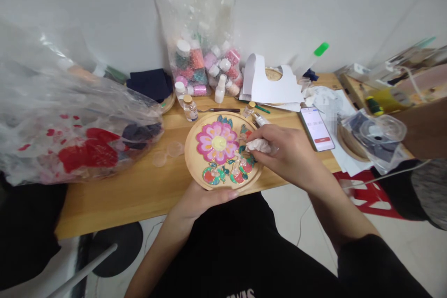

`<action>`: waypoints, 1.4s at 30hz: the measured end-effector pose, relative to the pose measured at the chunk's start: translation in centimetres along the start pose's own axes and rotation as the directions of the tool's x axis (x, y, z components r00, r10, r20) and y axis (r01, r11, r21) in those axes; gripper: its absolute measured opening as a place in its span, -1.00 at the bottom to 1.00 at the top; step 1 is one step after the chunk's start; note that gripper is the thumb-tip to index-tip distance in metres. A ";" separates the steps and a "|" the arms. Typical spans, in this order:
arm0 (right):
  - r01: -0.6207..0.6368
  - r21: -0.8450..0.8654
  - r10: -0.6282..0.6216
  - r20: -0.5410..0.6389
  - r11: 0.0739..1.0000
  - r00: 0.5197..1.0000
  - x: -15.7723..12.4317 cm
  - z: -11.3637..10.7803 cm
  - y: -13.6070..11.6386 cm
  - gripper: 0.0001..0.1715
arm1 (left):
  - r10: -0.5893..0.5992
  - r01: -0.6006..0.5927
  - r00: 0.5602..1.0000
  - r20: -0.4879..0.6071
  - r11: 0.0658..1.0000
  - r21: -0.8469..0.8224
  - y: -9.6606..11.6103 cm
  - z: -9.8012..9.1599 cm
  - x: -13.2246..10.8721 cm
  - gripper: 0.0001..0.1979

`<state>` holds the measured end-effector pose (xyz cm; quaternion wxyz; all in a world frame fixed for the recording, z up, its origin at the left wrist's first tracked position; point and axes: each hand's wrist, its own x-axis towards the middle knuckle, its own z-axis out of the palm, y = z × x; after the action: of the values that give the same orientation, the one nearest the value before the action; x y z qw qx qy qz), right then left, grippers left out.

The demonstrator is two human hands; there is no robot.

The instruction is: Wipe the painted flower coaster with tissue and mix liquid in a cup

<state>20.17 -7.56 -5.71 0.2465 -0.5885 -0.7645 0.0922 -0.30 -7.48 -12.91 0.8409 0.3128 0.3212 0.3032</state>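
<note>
A round wooden plaque (193,156) lies tilted at the table's front edge, painted with a large pink flower (206,136) with a yellow centre. Around the flower are gold-outlined teal leaves and coral-red shapes. My left hand (204,199) grips the plaque's near rim, thumb on top and the other fingers hidden beneath. Over the plaque's right side, my right hand (284,151) pinches a crumpled white tissue (258,145). The tissue is against or just above the painted leaves; I cannot tell which. Whether the fingers hold anything besides the tissue is hidden.
Behind the plaque stand a glass bottle (190,109), a white bottle (220,89) and a brown-handled tool (223,110). Bags of glitter jars (195,63) lean on the wall. A big plastic bag (80,116) fills the left. A phone (317,128) lies right, beside papers.
</note>
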 end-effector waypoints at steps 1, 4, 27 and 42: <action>0.000 -0.003 0.000 -0.003 1.000 1.000 0.0 0.0 0.0 -0.83 | 0.000 0.000 1.000 -0.001 1.000 0.002 0.0 0.0 0.0 -0.42; -0.014 -0.003 0.014 -0.006 1.000 1.000 0.0 0.1 0.1 -0.82 | -0.006 0.006 1.000 0.001 1.000 0.012 -0.2 -0.3 0.1 -0.41; -0.008 0.012 0.007 0.007 1.000 1.000 -0.3 -0.5 -0.1 -0.85 | -0.006 0.006 1.000 -0.008 1.000 -0.017 0.1 0.0 -0.2 -0.39; 0.005 0.072 -0.010 0.067 0.997 0.998 -0.3 -1.0 -0.1 -0.76 | 0.008 -0.010 0.999 0.034 0.999 0.037 -0.6 -0.8 0.2 -0.40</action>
<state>20.60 -8.05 -4.92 0.2419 -0.5730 -0.7707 0.1383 -0.61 -7.46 -13.86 0.8389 0.3349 0.3111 0.2957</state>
